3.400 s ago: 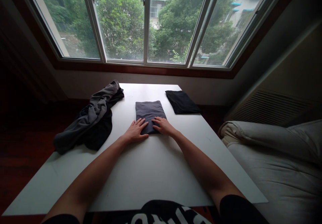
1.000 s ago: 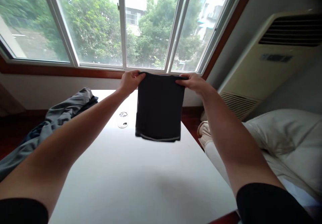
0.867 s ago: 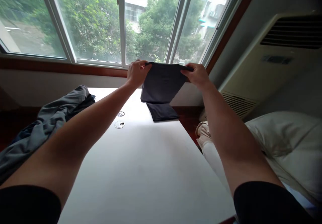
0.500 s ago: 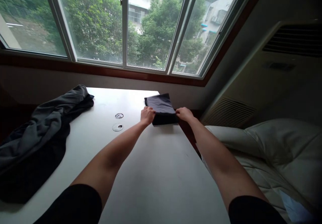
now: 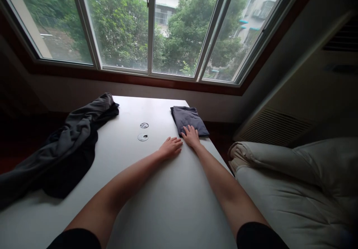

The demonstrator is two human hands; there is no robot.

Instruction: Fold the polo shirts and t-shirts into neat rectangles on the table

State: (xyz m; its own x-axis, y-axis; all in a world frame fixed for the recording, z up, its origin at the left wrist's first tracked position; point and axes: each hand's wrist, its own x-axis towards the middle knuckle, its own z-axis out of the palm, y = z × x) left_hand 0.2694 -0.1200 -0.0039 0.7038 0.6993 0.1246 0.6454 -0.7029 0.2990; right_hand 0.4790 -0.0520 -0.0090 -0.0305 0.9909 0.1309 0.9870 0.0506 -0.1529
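A stack of folded grey and black clothes (image 5: 187,116) lies flat near the far right corner of the white table (image 5: 156,204). My right hand (image 5: 191,135) rests on its near edge, palm down with the fingers spread. Just left of the stack, my left hand (image 5: 170,147) lies flat near the tabletop, fingers stretched out and holding nothing. On the table's left side sprawls a loose heap of grey and black clothes (image 5: 81,126), crumpled and hanging toward the edge.
Two round cable-hole covers (image 5: 143,136) are set in the tabletop between the heap and the stack. A pale padded sofa (image 5: 279,178) stands along the right side. Behind the table is a wall with a wide sliding window (image 5: 151,36).
Both hands have let go of the folded cloth, which now lies flat on the table. My right hand has moved onto its near edge; my left has drawn back toward me.
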